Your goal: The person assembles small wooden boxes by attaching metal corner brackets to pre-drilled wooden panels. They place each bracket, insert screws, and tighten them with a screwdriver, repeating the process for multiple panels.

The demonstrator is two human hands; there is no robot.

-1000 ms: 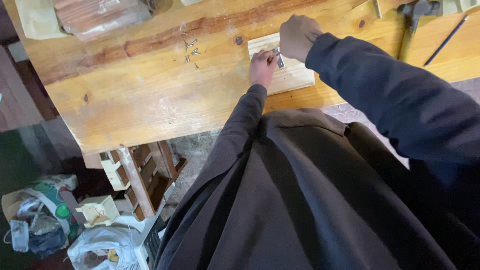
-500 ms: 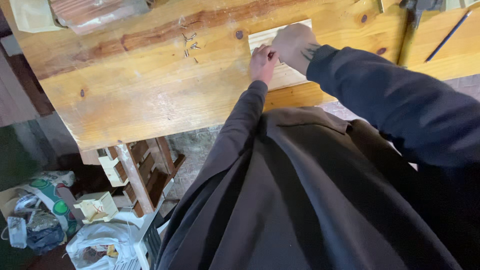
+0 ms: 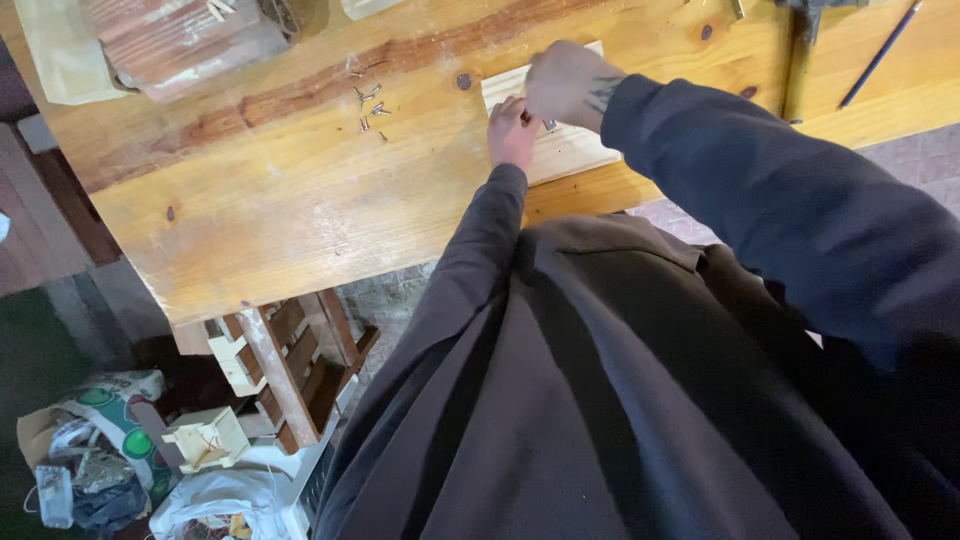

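While both hands (image 3: 540, 105) meet on the pale board (image 3: 570, 150), their grip is unclear.

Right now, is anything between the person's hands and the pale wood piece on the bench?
Nothing visible. The left hand and right hand both already rest on the pale wood piece, pinching a small metal part between them. The loose screws lie off to the side on the workbench, apart from the piece.
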